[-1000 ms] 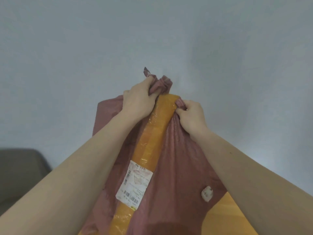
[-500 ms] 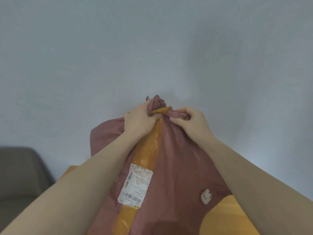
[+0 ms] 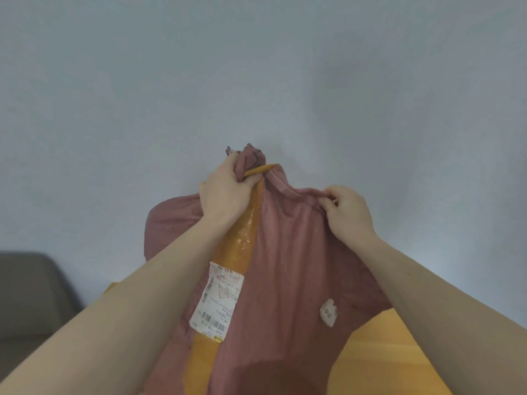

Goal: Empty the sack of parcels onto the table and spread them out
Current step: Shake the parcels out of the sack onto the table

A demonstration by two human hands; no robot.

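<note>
A dusty-pink sack stands upright in front of me, bulging with hidden contents. A strip of orange tape with a white shipping label runs down its front. My left hand grips the bunched top of the sack at the tape's upper end. My right hand pinches the sack's upper hem further right, stretching the cloth sideways. A small white patch sits on the lower right of the sack. No parcel is visible outside the sack.
The wooden table shows as an orange surface at the lower right and a sliver at the left of the sack. A grey-brown seat stands at the lower left. A plain pale wall fills the background.
My right hand has slid to the right along the sack's top hem, away from my left hand, pulling the cloth out sideways. The left hand keeps its grip on the bunched top.
</note>
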